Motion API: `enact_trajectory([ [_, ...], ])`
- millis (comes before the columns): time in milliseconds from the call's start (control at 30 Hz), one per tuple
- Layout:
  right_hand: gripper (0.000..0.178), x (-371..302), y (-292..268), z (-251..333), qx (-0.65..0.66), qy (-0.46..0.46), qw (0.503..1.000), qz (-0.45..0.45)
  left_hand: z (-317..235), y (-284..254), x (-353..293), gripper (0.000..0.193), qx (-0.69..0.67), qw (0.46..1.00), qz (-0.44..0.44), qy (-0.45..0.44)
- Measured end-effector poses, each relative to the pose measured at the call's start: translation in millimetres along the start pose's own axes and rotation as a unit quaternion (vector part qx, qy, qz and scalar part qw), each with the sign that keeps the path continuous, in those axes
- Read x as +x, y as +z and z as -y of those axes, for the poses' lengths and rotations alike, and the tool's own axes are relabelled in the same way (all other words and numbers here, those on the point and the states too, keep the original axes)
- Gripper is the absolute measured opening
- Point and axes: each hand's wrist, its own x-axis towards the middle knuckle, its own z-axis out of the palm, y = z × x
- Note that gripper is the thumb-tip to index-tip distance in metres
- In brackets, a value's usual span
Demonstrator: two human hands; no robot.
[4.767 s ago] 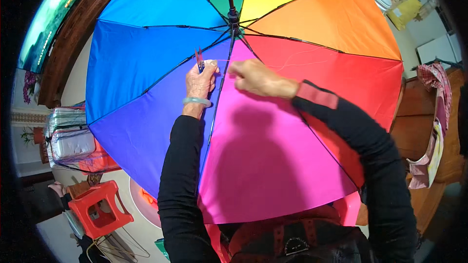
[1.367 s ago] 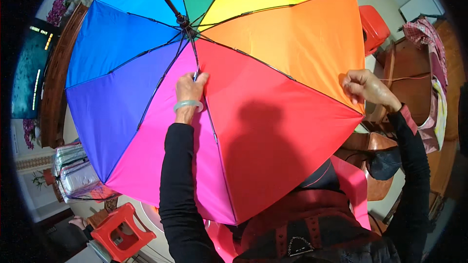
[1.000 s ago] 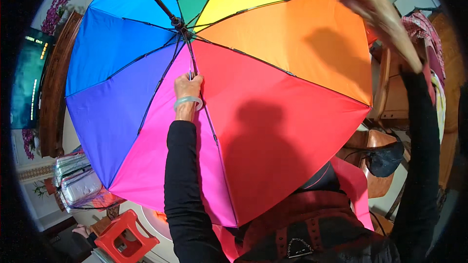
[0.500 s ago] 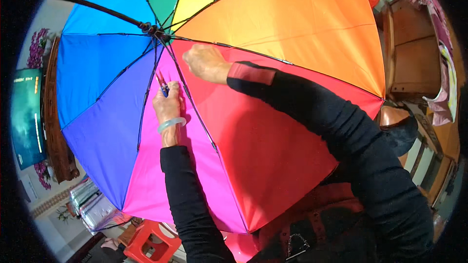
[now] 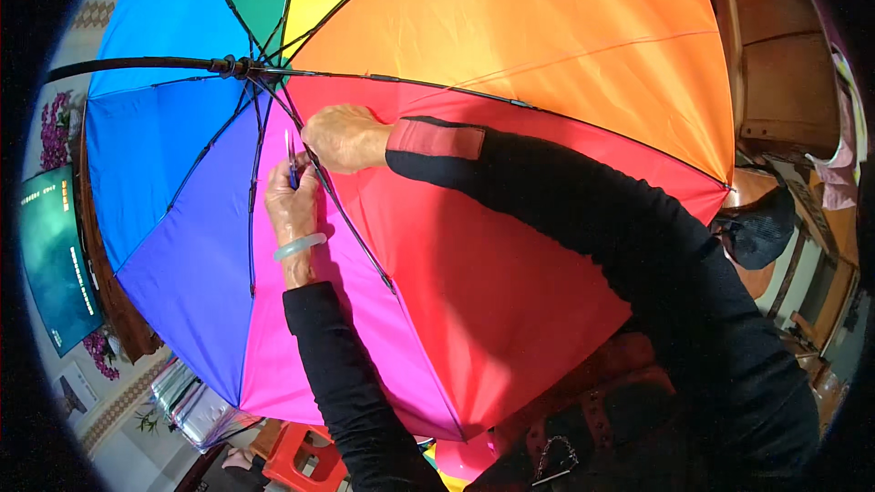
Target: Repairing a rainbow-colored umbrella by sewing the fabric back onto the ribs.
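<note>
An opened rainbow umbrella (image 5: 547,191) fills most of the view, its inner side and black ribs toward me. Its black shaft (image 5: 137,65) runs off to the left from the hub (image 5: 240,67). Over the pink panel, my left hand (image 5: 293,200) is closed around a small pointed tool (image 5: 293,169) with a blue handle, tip upward; whether it is snips or pliers I cannot tell. My right hand (image 5: 346,138) is closed beside a black rib (image 5: 351,219), just below the hub. Its fingertips almost meet my left fingers, and what they pinch is hidden.
A red plastic stool (image 5: 305,456) stands past the umbrella's lower edge, near a plastic-wrapped bundle (image 5: 196,405). At the left are a lit screen (image 5: 59,260) and purple flowers (image 5: 55,132). Wooden furniture (image 5: 788,73) stands at the right, with a dark cap-like thing (image 5: 761,228) below it.
The umbrella's hub has shifted left in view and the shaft lies more level. My hands have come together at the rib, the right moving down-left and the left staying closed on the tool.
</note>
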Motion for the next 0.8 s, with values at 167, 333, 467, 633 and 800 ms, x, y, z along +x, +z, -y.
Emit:
enact_trajectory([
  [167, 0.014, 6, 9, -10, 0.007, -0.02, 1.0, 0.017, 4, -6, 6, 0.012, 0.09, 0.993, 0.041, 0.058],
  [333, 0.011, -1, 15, -20, 0.027, -0.08, 0.993, -0.08, 16, -24, 8, 0.009, 0.213, 0.963, 0.045, 0.16],
  [467, 0.009, -2, 16, -23, 0.092, -0.113, 0.981, -0.127, 22, -36, 6, 0.009, 0.21, 0.972, 0.023, 0.105],
  [633, 0.009, -4, 18, -25, 0.116, -0.116, 0.977, -0.139, 4, -27, 0, 0.009, 0.154, 0.985, 0.04, 0.063],
  [800, 0.008, -2, 19, -26, 0.128, -0.131, 0.975, -0.129, -7, -24, -3, 0.008, 0.159, 0.982, 0.027, 0.094],
])
